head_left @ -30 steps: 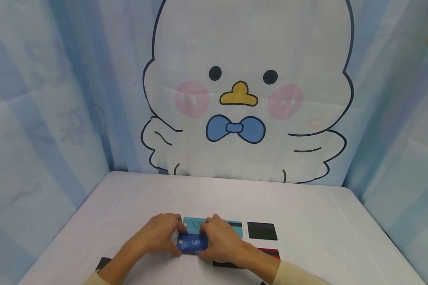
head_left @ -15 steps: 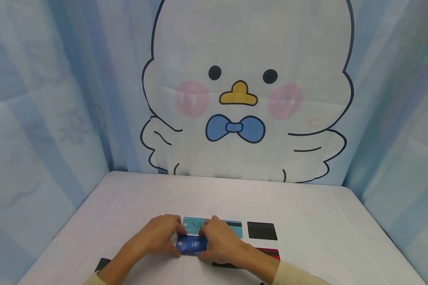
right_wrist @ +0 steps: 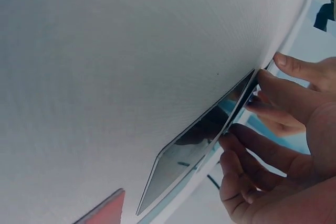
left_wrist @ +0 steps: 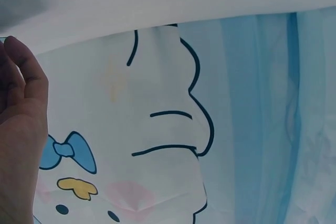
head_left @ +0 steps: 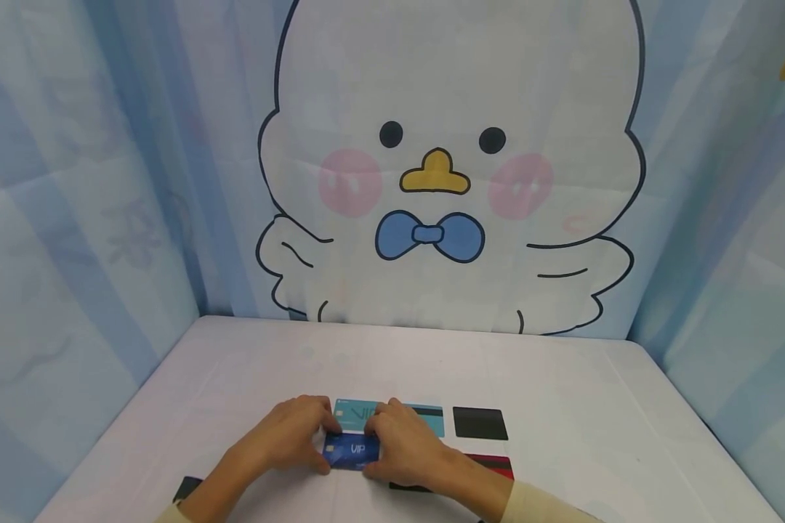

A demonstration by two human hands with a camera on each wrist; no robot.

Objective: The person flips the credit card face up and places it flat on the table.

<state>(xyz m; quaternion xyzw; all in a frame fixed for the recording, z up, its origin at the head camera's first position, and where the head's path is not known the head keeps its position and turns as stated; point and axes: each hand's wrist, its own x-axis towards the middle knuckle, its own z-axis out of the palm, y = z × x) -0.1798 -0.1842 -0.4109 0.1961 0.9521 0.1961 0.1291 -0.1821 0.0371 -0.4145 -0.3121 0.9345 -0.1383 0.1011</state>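
Note:
A dark blue card (head_left: 350, 452) marked VIP lies in the front middle of the table in the head view, just in front of a teal VIP card (head_left: 356, 415). My left hand (head_left: 294, 434) grips its left end between thumb and fingers. The opposite end is pinched by my right hand (head_left: 407, 442), which covers part of it. In the left wrist view my left hand (left_wrist: 21, 108) shows only at the left edge. The right wrist view has my right hand (right_wrist: 283, 156) low over the table, with the other hand behind it.
Another teal card (head_left: 428, 418) with a dark stripe and a black card (head_left: 480, 423) continue the back row rightward. Under my right forearm lie a dark card (head_left: 408, 487) and a red card (head_left: 502, 467). A dark object (head_left: 187, 487) sits beside my left forearm.
The blue card has shifted slightly toward me with both hands, away from the teal card behind it. Over the last half second the hands have hardly moved.

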